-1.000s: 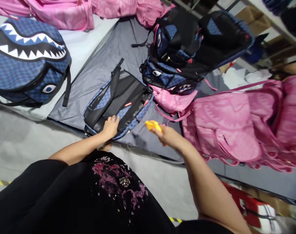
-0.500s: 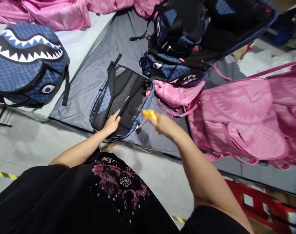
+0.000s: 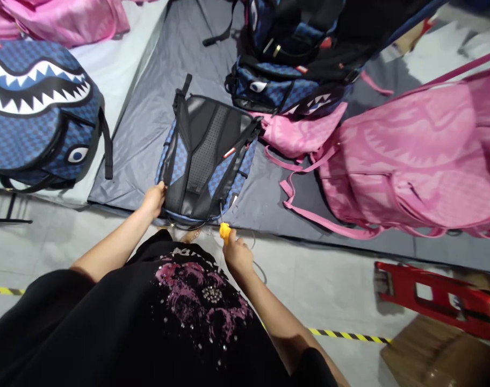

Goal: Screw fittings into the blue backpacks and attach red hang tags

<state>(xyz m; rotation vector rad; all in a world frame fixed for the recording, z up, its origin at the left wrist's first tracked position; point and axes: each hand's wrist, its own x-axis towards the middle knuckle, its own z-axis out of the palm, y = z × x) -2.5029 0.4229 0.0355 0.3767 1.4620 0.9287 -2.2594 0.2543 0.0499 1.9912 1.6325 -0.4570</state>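
Observation:
A blue-checked backpack [image 3: 207, 148] with black straps lies back-panel up at the table's near edge. My left hand [image 3: 153, 200] is at its lower left corner, fingers closed on the side edge. In my right hand [image 3: 239, 252] is a yellow-handled tool [image 3: 225, 231] with a thin shaft. The shaft points up at the backpack's lower right corner, near the strap end. Whether its tip touches the fabric, I cannot tell.
A shark-face blue backpack [image 3: 35, 113] stands at the left. More blue backpacks [image 3: 285, 86] are piled behind, and pink backpacks [image 3: 414, 156] lie at the right. A red plastic object [image 3: 438, 293] and a cardboard box [image 3: 442, 355] sit on the floor at lower right.
My left hand has gone from lying on the back panel to the lower left edge. My right hand brought the yellow tool down and left to the lower right corner. The right strap now lies straight.

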